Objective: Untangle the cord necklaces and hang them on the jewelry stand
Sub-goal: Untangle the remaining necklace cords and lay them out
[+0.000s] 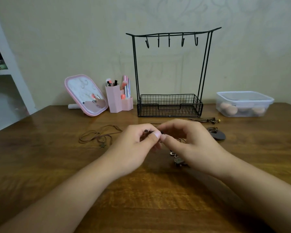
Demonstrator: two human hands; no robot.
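One jewelry stand with five bare hooks stands on the bench; one brown cord necklace lies loose at left. Left hand and right hand meet mid-bench, fingers of both pinching one dark cord, its pendants resting below

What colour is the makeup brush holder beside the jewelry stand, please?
Pale pink brush holder, clearest in the head view.

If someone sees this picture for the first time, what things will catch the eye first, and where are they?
First, the left hand and right hand meet at the centre of the wooden table, pinching a dark cord necklace between their fingertips. Behind them stands the black wire jewelry stand, its five hooks all bare. At far left, a pink mirror leans back.
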